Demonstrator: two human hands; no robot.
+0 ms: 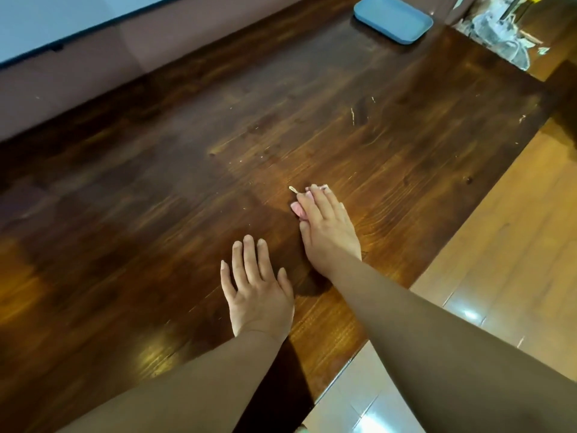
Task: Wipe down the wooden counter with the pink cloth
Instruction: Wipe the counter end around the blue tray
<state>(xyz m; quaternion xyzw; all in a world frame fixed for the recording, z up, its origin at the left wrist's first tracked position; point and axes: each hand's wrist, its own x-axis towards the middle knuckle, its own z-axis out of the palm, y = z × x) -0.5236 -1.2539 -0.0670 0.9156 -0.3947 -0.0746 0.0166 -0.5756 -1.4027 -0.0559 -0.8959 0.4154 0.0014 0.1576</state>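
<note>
No text, label, brand, number or sign is showing legibly anywhere in the frame.

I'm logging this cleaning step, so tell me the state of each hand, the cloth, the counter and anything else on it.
right hand: flat, pressing the cloth onto the counter.
left hand: flat on the bare wood, fingers spread, holding nothing.
pink cloth: bunched, mostly hidden under the right hand.
wooden counter: pale crumbs scattered mid-surface.
blue tray: lying flat at the far end; contents cannot be seen.
</note>
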